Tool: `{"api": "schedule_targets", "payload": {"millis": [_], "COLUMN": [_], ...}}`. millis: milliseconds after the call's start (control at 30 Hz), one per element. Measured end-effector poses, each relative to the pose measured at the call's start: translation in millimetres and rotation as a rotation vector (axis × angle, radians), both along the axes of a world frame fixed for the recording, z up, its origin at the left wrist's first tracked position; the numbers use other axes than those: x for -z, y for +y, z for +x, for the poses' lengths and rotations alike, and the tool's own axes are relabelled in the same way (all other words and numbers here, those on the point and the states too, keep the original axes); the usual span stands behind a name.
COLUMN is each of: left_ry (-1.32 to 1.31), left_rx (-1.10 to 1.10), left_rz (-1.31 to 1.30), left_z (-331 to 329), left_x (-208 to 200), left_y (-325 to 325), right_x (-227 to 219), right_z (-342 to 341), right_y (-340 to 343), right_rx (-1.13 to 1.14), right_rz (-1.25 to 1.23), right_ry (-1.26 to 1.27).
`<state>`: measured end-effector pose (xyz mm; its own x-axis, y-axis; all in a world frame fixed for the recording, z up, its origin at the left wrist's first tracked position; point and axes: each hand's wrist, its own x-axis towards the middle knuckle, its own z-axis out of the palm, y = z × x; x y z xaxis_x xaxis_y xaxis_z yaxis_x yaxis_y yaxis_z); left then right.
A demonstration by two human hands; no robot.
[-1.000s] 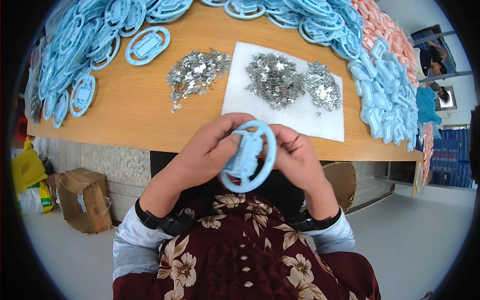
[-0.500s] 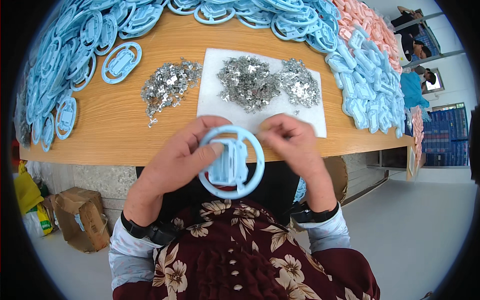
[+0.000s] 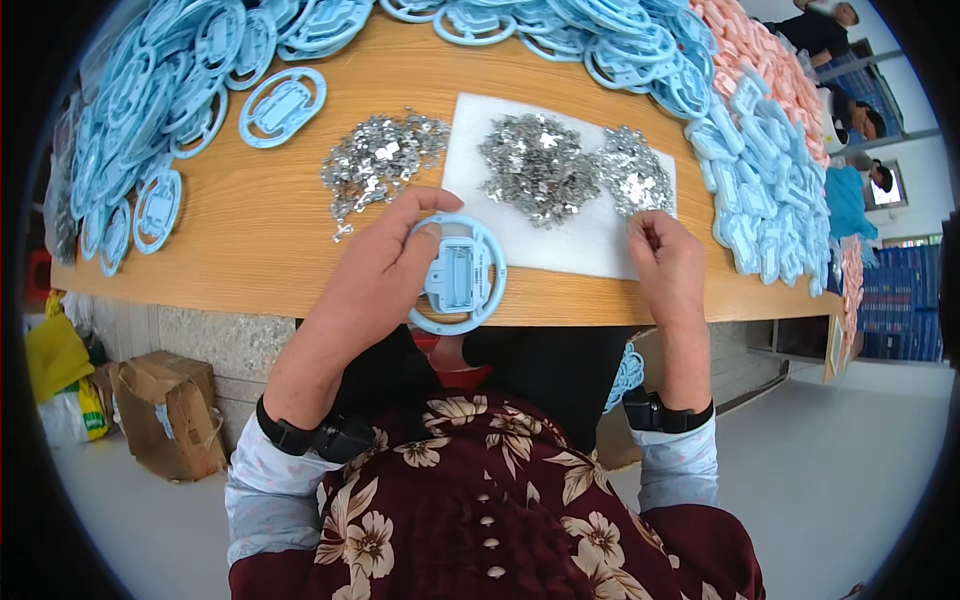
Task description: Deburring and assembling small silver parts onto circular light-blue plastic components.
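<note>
My left hand point(image 3: 372, 268) grips the left rim of a light blue plastic wheel-shaped part point(image 3: 462, 278), which has a rectangular battery-like compartment in its middle. The part is held above the table's front edge. To the right, my right hand point(image 3: 668, 265) has thumb and fingers pinched together at the lower edge of a small heap of shiny metal clips point(image 3: 636, 178). What the pinch holds, if anything, is hidden. That heap and a larger heap of metal pieces point(image 3: 537, 170) lie on a white foam sheet point(image 3: 575, 255).
Left of the sheet lies another heap of metal pieces point(image 3: 385, 155). Blue wheel parts point(image 3: 150, 110) are piled along the table's left and back. Smaller blue parts point(image 3: 750, 190) and pink parts point(image 3: 760, 50) are heaped at right. A cardboard box point(image 3: 170, 415) stands on the floor.
My right hand has moved away from the wheel part, rightward to the small clip heap. My left hand still holds the part, which is now turned and slightly farther from my body.
</note>
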<state>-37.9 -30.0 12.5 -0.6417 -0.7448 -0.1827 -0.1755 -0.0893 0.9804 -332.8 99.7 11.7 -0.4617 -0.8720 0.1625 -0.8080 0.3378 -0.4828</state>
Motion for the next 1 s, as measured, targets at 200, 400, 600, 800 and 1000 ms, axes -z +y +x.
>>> {"api": "schedule_targets", "payload": {"millis": [200,400,600,800,1000], "left_ry": [-0.021,0.061,0.108,-0.035,-0.142], "left_rx": [0.086,0.173,0.124,0.057,-0.040], "left_rz": [-0.001,0.156,0.183,-0.215,-0.383], "left_z": [1,7,9,5,2], "left_x": [1,-6,0,1,7], "left_y": [-9,-9,-11,-13,-11], "right_x": [-10,-11,-13,-17,-9], "right_z": [79,110,114,108,115], "right_y": [-33,-54,-55,-59,-55], "right_rx": [-0.249,-0.399,-0.351,-0.318,-0.404], "right_rz": [-0.175,-0.182,-0.150,-0.012,-0.091], "right_ry": [-0.726,-0.751,-0.833,-0.816,-0.685]}}
